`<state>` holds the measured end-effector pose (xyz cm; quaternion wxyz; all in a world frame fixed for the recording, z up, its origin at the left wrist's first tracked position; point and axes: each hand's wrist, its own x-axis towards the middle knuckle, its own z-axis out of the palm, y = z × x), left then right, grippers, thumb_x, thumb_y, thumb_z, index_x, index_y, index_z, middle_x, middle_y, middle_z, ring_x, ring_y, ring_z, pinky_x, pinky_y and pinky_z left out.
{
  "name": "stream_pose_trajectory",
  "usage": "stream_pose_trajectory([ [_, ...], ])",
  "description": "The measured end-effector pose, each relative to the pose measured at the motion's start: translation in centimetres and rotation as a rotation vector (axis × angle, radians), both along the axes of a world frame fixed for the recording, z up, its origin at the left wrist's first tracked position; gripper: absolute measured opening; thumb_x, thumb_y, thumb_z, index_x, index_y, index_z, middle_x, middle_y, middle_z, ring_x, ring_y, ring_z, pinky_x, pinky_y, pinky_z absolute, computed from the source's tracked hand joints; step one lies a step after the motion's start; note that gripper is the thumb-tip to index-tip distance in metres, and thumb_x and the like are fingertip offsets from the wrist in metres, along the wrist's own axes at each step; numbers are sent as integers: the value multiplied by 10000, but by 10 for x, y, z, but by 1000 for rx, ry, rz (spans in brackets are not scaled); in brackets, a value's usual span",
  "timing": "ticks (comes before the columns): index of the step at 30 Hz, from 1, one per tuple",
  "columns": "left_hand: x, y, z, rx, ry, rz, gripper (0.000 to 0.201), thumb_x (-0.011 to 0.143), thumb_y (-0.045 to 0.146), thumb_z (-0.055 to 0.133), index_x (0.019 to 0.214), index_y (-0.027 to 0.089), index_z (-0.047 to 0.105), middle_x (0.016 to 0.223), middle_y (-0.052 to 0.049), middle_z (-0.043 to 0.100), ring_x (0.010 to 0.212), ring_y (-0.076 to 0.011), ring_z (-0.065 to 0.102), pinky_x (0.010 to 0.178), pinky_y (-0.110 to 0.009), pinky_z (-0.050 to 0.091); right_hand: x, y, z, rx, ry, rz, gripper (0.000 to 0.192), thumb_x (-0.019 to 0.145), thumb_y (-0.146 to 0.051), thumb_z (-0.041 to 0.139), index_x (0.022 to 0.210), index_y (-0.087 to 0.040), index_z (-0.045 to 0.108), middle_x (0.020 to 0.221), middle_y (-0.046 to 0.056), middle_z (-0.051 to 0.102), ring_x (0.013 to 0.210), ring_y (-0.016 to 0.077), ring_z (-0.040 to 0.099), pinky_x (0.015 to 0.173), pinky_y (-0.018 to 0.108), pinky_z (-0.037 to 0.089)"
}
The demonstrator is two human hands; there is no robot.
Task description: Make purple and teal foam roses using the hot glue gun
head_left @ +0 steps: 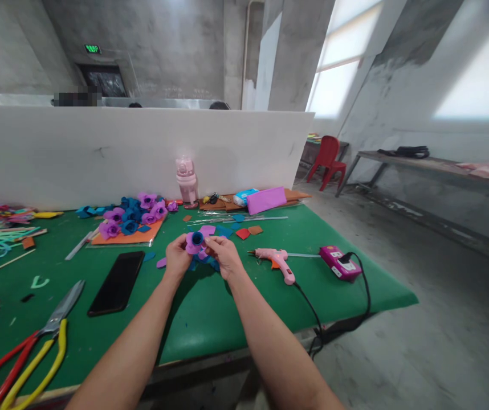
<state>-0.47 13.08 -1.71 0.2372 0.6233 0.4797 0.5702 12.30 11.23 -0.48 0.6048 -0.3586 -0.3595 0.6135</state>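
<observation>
Between my two hands, just above the table, is a craft flower (194,244) with purple outer petals and a dark blue rolled centre. My left hand (178,256) grips its left side with closed fingers. On the other side, my right hand (224,255) pinches the flower's right edge between thumb and fingers. Loose purple and blue petal pieces (212,264) lie beneath and behind my hands. To the right of my right hand rests a pink glue gun (275,261), its cord running off the table's front edge.
Finished purple and blue flowers (131,216) sit on an orange sheet at the back left. A black phone (117,283), scissors (62,307) and red- and yellow-handled tools lie on the green table (202,336). A purple power box (339,263) stands right; a pink bottle (187,182) stands behind.
</observation>
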Motion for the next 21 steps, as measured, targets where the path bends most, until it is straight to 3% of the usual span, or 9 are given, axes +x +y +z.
stream_pose_trajectory([
  [9, 1, -3, 4, 32, 40, -28, 67, 632, 221, 586, 613, 161, 607, 542, 48, 508, 528, -92, 429, 502, -189, 357, 1, 2, 2, 15, -16, -76, 201, 612, -366, 676, 612, -168, 635, 547, -37, 569, 505, 70, 499, 545, 202, 402],
  [21, 1, -4, 5, 70, 51, -72, 75, 636, 226, 589, 657, 164, 624, 618, 21, 585, 595, -111, 491, 576, -208, 401, 1, 2, -1, 120, -80, -154, 222, 626, -384, 691, 671, -167, 699, 586, -11, 624, 541, 97, 525, 573, 228, 422],
])
